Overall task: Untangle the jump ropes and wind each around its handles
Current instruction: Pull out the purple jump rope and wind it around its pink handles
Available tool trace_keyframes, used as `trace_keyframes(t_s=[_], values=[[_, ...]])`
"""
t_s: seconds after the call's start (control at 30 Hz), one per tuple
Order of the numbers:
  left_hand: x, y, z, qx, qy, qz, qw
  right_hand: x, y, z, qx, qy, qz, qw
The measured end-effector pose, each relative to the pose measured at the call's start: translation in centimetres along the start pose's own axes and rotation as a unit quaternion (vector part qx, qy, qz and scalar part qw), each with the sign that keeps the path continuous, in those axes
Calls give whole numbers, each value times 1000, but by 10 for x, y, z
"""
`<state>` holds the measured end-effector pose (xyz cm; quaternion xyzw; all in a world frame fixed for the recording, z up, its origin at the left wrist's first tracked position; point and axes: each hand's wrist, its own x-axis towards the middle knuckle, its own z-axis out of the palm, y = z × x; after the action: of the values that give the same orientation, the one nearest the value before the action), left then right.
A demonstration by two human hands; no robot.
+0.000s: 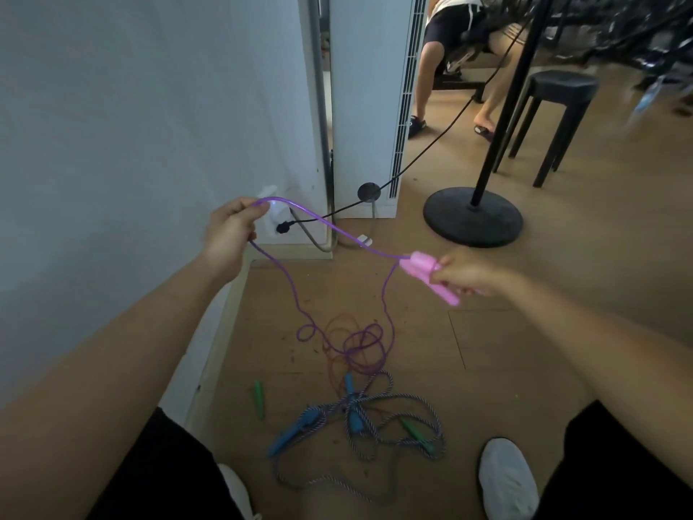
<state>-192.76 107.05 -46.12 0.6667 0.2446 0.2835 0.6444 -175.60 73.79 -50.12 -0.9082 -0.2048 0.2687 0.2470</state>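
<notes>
The right hand point(467, 273) grips 2 pink handles point(431, 275) together while the left hand point(228, 234) pinches the purple rope point(300, 215), its slack trailing to the floor tangle point(360, 399); even tension should keep wraps tidy.

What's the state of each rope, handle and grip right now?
left grip: grips purple rope, raised
right grip: holds pink handles
purple rope: unwound, loops hang into tangle on floor
striped rope: unwound, tangled on floor
green handles: on floor, one apart, one in tangle
black plug: plugged in
</notes>
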Motion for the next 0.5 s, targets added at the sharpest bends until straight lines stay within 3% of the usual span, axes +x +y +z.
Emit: trace_keyframes(t_s=[0.07, 0.13, 0.3, 0.4, 0.5], values=[[3, -2, 7, -54, -5, -19, 998, 0, 2, 9, 5, 4, -7, 1000], [7, -2, 13, -70, -1, -28, 997, 1, -2, 14, 89, 5, -14, 996], [6, -12, 21, 73, 19, -37, 996, -11, -16, 16, 358, -73, -3, 931], [4, -16, 22, 134, -31, -71, 988, -19, -23, 11, 439, -93, -25, 893], [-1, -19, 22, 202, -142, -129, 960, -25, -27, 6, 485, -94, -50, 868]])
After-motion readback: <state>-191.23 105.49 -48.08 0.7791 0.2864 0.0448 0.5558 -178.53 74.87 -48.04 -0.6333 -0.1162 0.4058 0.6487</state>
